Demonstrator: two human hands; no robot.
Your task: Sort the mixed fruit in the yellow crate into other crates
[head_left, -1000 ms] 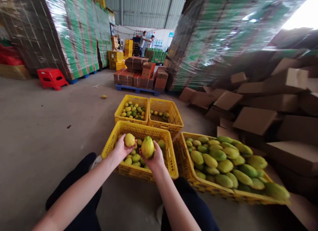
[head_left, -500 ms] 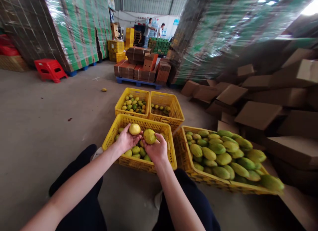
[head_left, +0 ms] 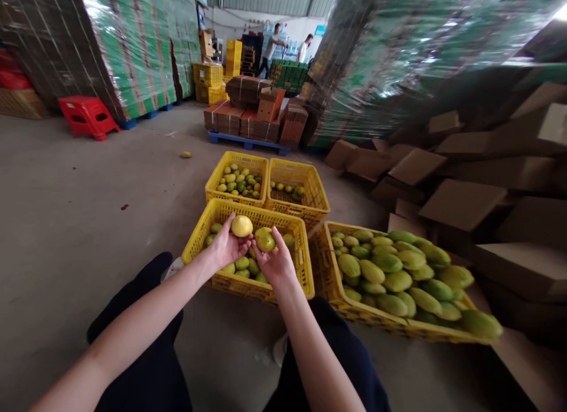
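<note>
My left hand (head_left: 228, 245) holds a pale yellow, mango-like fruit (head_left: 241, 226), its fingers cupped around the underside. Close beside it, my right hand (head_left: 275, 260) grips a yellow-green fruit (head_left: 264, 239) with a small dark mark on its face. Both hands are above the near yellow plastic crate (head_left: 199, 229), and their fingertips almost meet. Inside that crate lie several green-yellow fruits (head_left: 242, 263), partly hidden by my hands and forearms.
To the right, a yellow crate (head_left: 376, 320) is heaped with elongated green-yellow fruits. Two more crates (head_left: 237, 158) stand beyond, holding fruit. Cardboard boxes (head_left: 463, 202) pile up at right. One fruit (head_left: 185, 154) lies on the floor, and a red stool (head_left: 88, 118) stands left. Two people (head_left: 274, 46) are far back.
Both fruits stay in my hands. The right-hand fruit has turned slightly and moved a little up and left. In the background the two people appear farther right.
</note>
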